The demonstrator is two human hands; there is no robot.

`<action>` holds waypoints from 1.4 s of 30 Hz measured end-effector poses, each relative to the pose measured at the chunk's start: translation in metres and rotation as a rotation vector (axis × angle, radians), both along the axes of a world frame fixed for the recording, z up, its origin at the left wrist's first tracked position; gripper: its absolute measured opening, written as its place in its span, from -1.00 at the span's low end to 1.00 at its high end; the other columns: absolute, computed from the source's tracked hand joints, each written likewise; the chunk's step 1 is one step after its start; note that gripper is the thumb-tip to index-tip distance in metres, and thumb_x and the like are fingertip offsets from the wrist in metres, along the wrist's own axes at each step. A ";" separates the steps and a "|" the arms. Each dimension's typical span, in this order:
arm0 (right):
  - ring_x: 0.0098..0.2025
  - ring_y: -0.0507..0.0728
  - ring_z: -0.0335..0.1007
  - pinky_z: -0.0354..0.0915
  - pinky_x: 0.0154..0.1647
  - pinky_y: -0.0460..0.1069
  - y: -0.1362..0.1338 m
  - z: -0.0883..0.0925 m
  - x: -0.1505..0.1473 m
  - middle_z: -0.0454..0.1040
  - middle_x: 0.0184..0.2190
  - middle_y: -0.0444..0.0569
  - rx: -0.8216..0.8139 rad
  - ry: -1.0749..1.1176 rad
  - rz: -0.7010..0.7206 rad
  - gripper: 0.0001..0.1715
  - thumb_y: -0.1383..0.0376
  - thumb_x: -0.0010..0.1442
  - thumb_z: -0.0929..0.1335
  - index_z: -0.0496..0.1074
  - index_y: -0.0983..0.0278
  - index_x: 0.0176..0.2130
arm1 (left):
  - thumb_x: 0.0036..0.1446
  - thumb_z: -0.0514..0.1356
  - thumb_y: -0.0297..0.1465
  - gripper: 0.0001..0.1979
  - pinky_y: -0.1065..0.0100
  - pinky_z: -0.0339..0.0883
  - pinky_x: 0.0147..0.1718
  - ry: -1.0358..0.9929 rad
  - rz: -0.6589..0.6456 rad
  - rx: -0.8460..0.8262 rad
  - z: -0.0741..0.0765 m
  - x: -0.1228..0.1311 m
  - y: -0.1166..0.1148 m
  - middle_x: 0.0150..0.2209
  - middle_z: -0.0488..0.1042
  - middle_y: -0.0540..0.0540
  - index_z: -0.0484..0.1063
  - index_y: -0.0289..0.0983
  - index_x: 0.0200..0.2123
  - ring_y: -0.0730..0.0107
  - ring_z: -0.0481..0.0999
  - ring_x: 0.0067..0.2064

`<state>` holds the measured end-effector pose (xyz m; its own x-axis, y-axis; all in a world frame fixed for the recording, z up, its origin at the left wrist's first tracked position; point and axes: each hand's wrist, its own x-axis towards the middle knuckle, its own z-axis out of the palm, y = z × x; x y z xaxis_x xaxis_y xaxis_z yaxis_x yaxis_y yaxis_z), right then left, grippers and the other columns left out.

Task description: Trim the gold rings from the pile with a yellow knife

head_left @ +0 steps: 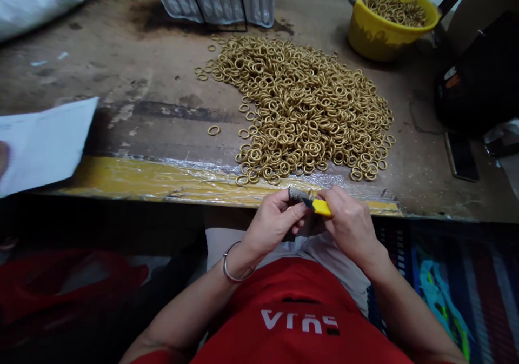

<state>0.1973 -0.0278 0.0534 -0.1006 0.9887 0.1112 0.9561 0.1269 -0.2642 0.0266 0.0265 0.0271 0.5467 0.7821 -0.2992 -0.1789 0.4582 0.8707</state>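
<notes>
Close together at the table's front edge, my two hands work over my lap. My right hand [346, 215] is closed around a yellow-handled knife [322, 207], whose dark front end points toward my left fingers. My left hand [275, 218] is closed in a pinch, with a dark grey cover [298, 193] on its index finger. One gold ring [311, 194] shows at its fingertips, against the knife; the fingers partly hide it. Just beyond, a large heap of gold rings [308, 104] spreads over the table [162, 83].
A yellow bowl [377, 39] of rings stands at the back right. A white ribbed container [227, 1] with a black wire frame is at the back. A phone [462, 156] lies right. At left, another person's hand [3, 158] holds white paper [44, 142].
</notes>
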 end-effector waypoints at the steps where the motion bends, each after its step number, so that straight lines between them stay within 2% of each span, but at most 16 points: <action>1: -0.33 0.12 0.40 0.17 -0.36 -0.03 0.000 0.000 -0.001 0.51 -0.27 0.03 -0.001 -0.042 -0.008 -0.70 0.51 0.22 0.23 0.48 0.30 -0.15 | 0.09 0.38 -0.17 -0.68 0.52 0.22 -0.61 0.024 -0.007 0.043 -0.001 -0.001 0.000 -0.57 0.40 0.05 0.49 -0.32 -0.33 0.57 0.32 -0.58; 5: -0.36 0.11 0.40 0.11 -0.39 -0.02 0.007 -0.001 0.002 0.52 -0.28 0.01 -0.038 -0.161 -0.012 -0.70 0.53 0.22 0.24 0.48 0.29 -0.17 | 0.15 0.34 -0.27 -0.79 0.52 0.21 -0.58 0.067 -0.020 0.199 0.002 -0.009 0.000 -0.56 0.37 0.07 0.51 -0.32 -0.31 0.58 0.28 -0.56; 9: -0.40 0.13 0.39 0.04 -0.43 0.00 0.023 -0.008 0.027 0.54 -0.31 0.07 -0.111 -0.284 -0.293 -0.76 0.51 0.24 0.25 0.47 0.33 -0.21 | 0.10 0.36 -0.35 -0.83 0.50 0.20 -0.56 0.004 -0.094 0.264 0.015 -0.019 -0.007 -0.49 0.40 0.02 0.49 -0.33 -0.41 0.59 0.29 -0.53; 11: -0.31 0.17 0.44 0.10 -0.37 0.00 0.031 -0.012 0.038 0.55 -0.27 0.09 -0.073 -0.229 -0.329 -0.80 0.48 0.24 0.28 0.47 0.34 -0.19 | 0.11 0.37 -0.29 -0.77 0.49 0.17 -0.58 -0.059 -0.134 0.206 0.016 -0.021 -0.010 -0.47 0.41 0.00 0.48 -0.34 -0.41 0.59 0.29 -0.53; 14: -0.17 0.19 0.46 0.16 -0.27 -0.01 0.045 -0.019 0.037 0.55 -0.18 0.08 0.005 -0.108 -0.220 -0.82 0.42 0.29 0.30 0.48 0.33 -0.13 | 0.14 0.32 -0.18 -0.66 0.50 0.08 -0.63 -0.140 -0.095 0.012 0.005 -0.017 -0.010 -0.56 0.33 0.04 0.38 -0.31 -0.46 0.59 0.24 -0.58; 18: -0.28 0.16 0.43 0.07 -0.37 0.01 0.063 -0.027 0.021 0.52 -0.19 0.08 -0.013 -0.177 -0.256 -0.81 0.31 0.35 0.29 0.48 0.32 -0.18 | 0.10 0.33 -0.22 -0.72 0.53 0.03 -0.65 -0.238 -0.049 -0.155 -0.008 -0.012 -0.006 -0.55 0.32 0.06 0.36 -0.29 -0.39 0.59 0.25 -0.58; 20: -0.34 0.13 0.40 0.01 -0.41 0.01 0.069 -0.031 0.018 0.52 -0.21 0.08 -0.049 -0.224 -0.267 -0.81 0.31 0.34 0.29 0.48 0.32 -0.22 | 0.08 0.32 -0.25 -0.75 0.53 0.05 -0.66 -0.323 -0.067 -0.211 -0.010 -0.013 -0.003 -0.55 0.34 0.07 0.38 -0.27 -0.31 0.57 0.27 -0.60; 23: -0.39 0.11 0.35 -0.01 -0.41 0.01 0.071 -0.034 0.025 0.51 -0.26 0.07 -0.056 -0.190 -0.253 -0.84 0.34 0.29 0.30 0.48 0.31 -0.27 | 0.08 0.30 -0.23 -0.74 0.52 0.09 -0.70 -0.389 -0.097 -0.278 -0.010 -0.016 0.002 -0.53 0.41 0.00 0.42 -0.31 -0.30 0.54 0.32 -0.61; 25: -0.41 0.09 0.30 0.02 -0.41 0.00 0.067 -0.031 0.031 0.48 -0.35 0.03 -0.006 -0.049 -0.256 -0.85 0.33 0.24 0.31 0.45 0.30 -0.36 | 0.09 0.29 -0.17 -0.67 0.52 0.08 -0.73 -0.364 -0.071 -0.306 -0.012 -0.015 0.005 -0.49 0.48 -0.08 0.46 -0.36 -0.34 0.52 0.36 -0.60; 27: -0.47 0.05 0.23 0.06 -0.42 -0.03 0.058 -0.024 0.034 0.40 -0.48 -0.07 0.015 0.242 -0.259 -0.80 0.28 0.21 0.33 0.39 0.26 -0.45 | 0.10 0.31 -0.16 -0.65 0.55 0.05 -0.76 -0.296 -0.014 -0.309 -0.013 -0.011 0.007 -0.45 0.52 -0.12 0.48 -0.38 -0.35 0.55 0.36 -0.60; 29: -0.55 0.00 0.15 0.08 -0.49 -0.06 0.047 -0.015 0.030 0.30 -0.59 -0.17 -0.070 0.662 -0.275 -0.73 0.17 0.21 0.35 0.38 0.25 -0.47 | 0.10 0.36 -0.22 -0.70 0.59 0.02 -0.77 -0.244 0.028 -0.291 -0.013 -0.005 0.007 -0.42 0.55 -0.10 0.47 -0.37 -0.35 0.61 0.33 -0.63; 31: -0.63 -0.03 0.08 0.06 -0.58 -0.09 0.036 -0.010 0.020 0.25 -0.65 -0.24 -0.208 1.080 -0.301 -0.70 0.07 0.18 0.40 0.40 0.24 -0.39 | 0.07 0.40 -0.26 -0.72 0.61 0.00 -0.77 -0.245 0.030 -0.280 -0.011 0.001 0.007 -0.38 0.58 -0.09 0.49 -0.35 -0.28 0.65 0.32 -0.64; 34: -0.67 -0.06 0.05 0.04 -0.65 -0.13 0.023 -0.012 0.000 0.24 -0.68 -0.29 -0.293 1.469 -0.326 -0.66 0.04 0.11 0.47 0.40 0.23 -0.34 | 0.05 0.42 -0.28 -0.71 0.61 -0.01 -0.76 -0.303 0.005 -0.269 -0.007 0.007 0.005 -0.35 0.59 -0.08 0.52 -0.35 -0.25 0.69 0.29 -0.65; 38: -0.67 -0.08 0.05 0.03 -0.66 -0.14 0.017 -0.023 -0.016 0.33 -0.62 -0.27 -0.312 1.641 -0.347 -0.64 0.03 0.08 0.48 0.37 0.21 -0.33 | 0.04 0.43 -0.26 -0.73 0.60 0.00 -0.76 -0.340 -0.048 -0.259 -0.003 0.007 0.004 -0.40 0.57 -0.07 0.55 -0.37 -0.34 0.68 0.28 -0.64; 40: -0.66 -0.06 0.05 0.04 -0.66 -0.13 0.016 -0.024 -0.016 0.36 -0.59 -0.26 -0.313 1.563 -0.342 -0.66 0.02 0.15 0.45 0.39 0.21 -0.30 | 0.02 0.45 -0.24 -0.70 0.60 0.01 -0.74 -0.319 -0.071 -0.255 -0.002 0.004 0.004 -0.44 0.54 -0.07 0.56 -0.36 -0.34 0.66 0.28 -0.62; 42: -0.60 -0.03 0.16 0.14 -0.58 -0.10 0.015 -0.020 -0.010 0.40 -0.53 -0.20 -0.253 1.330 -0.282 -0.71 0.05 0.24 0.40 0.42 0.21 -0.30 | 0.00 0.46 -0.22 -0.68 0.60 0.02 -0.73 -0.272 -0.073 -0.240 -0.002 0.002 0.005 -0.51 0.49 -0.02 0.56 -0.36 -0.34 0.65 0.26 -0.62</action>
